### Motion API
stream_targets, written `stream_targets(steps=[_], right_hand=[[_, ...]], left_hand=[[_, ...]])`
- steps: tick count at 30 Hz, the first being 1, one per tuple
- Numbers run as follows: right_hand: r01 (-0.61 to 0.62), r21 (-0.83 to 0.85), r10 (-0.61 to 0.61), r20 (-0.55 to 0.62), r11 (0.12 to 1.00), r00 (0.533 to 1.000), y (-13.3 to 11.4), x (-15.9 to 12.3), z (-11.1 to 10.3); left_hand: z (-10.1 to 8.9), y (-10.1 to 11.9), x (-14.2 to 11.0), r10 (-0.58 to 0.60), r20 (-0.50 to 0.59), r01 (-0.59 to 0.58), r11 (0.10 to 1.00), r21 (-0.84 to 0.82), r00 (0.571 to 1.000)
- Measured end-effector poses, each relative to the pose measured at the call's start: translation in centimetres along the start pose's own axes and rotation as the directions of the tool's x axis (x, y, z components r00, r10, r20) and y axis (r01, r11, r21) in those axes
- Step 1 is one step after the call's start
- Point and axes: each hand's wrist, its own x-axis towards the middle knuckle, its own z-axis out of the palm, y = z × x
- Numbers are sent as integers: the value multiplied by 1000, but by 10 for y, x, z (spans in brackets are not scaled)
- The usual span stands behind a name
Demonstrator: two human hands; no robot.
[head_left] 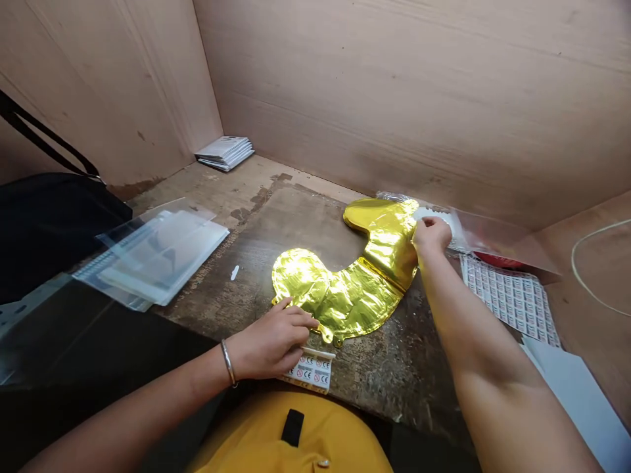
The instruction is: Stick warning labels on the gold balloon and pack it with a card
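Observation:
A shiny gold foil balloon (362, 289), flat and curved with a rounded end, lies across the dark tabletop, creased across its middle. My left hand (276, 336) rests at its near left edge, fingers stretched out loosely over the foil beside the small tabs. Partly under that hand is a strip of white stickers (315, 371) with printed CE marks. At the far right edge of the balloon, my right hand (432, 233) is closed in a pinch against the foil. Its fingertips are partly hidden.
Transparent plastic bags (162, 256) are piled on the left near a black bag (54, 217). Folded white papers (225, 153) sit in the back corner. A sticker sheet (513, 299) and white paper (582, 387) lie right. Wooden panels (394, 85) enclose the table (217, 289).

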Motion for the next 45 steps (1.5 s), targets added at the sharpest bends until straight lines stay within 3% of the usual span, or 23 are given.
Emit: stream_targets(steps=[3,5,6,7,8,9,10,12,15,17,19,21,24,25,27,30,33,37,40,45], right_hand=[[120,34,-121,10,992,993,-17,-49,-15],[227,105,-243,186,968,952,-28,-104,-28],[279,164,-319,318,946,893,-32,-134,-35],[356,269,-445,482,895,755,-36,-164,-41],[352,338,-487,582,873,651,-38,-191,-47],[304,373,-481,662,877,575,-39,-215,-51],[245,394,-462,699,886,545,-40,-234,-54],[95,376,-365,759,922,539,-38,-258,-55],[-92,333,-226,793,938,566,-35,-265,-54],[-169,314,-164,800,934,577,-33,-263,-55],[-195,290,-139,821,937,553,-30,-261,-58],[-88,286,-189,803,954,565,-28,-261,-61],[320,288,-430,576,903,695,-29,-260,-65],[446,272,-522,488,853,699,-32,-260,-65],[598,262,-648,416,757,638,-38,-261,-65],[644,294,-694,467,707,548,-47,-262,-62],[613,325,-681,498,720,536,-52,-264,-57],[609,359,-704,444,707,555,-53,-266,-54],[665,327,-737,388,672,554,-51,-269,-55],[808,275,-845,302,520,441,-42,-275,-56]], left_hand=[[-6,4,-1,15,5,-15,1000,-15,1000],[-13,9,-3,-14,10,15,999,-48,1000],[-16,12,-3,-51,12,52,996,-74,999],[-19,15,-4,-109,12,110,989,-103,994],[-21,18,-4,-174,17,174,974,-147,985],[-23,20,-4,-236,38,238,949,-209,971],[-24,22,-5,-290,62,295,915,-275,955],[-23,24,-6,-362,114,376,835,-401,925],[-21,22,-10,-435,144,442,731,-520,889],[-20,21,-14,-464,173,466,647,-604,869],[-18,22,-18,-478,215,482,551,-681,851],[-15,24,-20,-503,267,517,462,-720,822],[-9,28,-21,-539,331,571,370,-733,774],[-8,29,-21,-545,338,577,358,-734,768],[-7,30,-20,-549,330,575,364,-733,768],[-8,30,-20,-539,314,564,397,-724,782],[-9,28,-21,-512,299,543,432,-720,805],[-6,26,-24,-488,285,522,464,-716,825],[-4,25,-23,-498,293,528,437,-728,816],[-4,26,-21,-527,350,561,318,-764,775]])
